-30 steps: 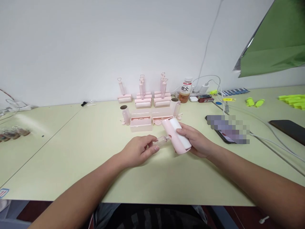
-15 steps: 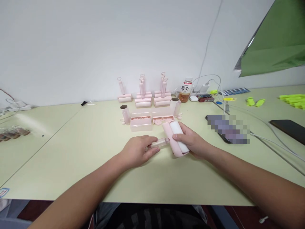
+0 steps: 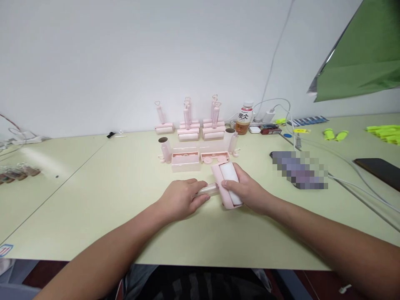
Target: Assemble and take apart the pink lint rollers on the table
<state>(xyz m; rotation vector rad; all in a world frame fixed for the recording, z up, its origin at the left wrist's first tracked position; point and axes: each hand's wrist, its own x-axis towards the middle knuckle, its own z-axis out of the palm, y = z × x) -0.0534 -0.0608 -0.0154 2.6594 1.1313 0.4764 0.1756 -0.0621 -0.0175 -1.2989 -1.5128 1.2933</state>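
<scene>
Low over the table, my left hand [image 3: 183,199] is closed round a clear pinkish handle [image 3: 208,190], its far end covered by the palm. My right hand [image 3: 250,189] grips a pink lint roller head [image 3: 221,185] with a white roll [image 3: 231,181] in it, thumb across the roll. The handle's tip meets the side of the pink head; whether it is seated there I cannot tell. Just beyond my hands lie a pink open case [image 3: 214,157] and another pink case [image 3: 185,163] with a translucent cover. Paper-cored rolls [image 3: 165,151] stand to either side.
Several lint rollers [image 3: 187,134] stand handle-up by the wall. Right of them are a drink bottle [image 3: 243,118], a dark red box [image 3: 270,130] and white cables [image 3: 340,154]. A blurred phone [image 3: 296,170] and a black phone [image 3: 379,171] lie on the right.
My right hand has brought the roller head slightly left and down, closer to my left hand, and turned it a little more upright. The left hand has barely moved.
</scene>
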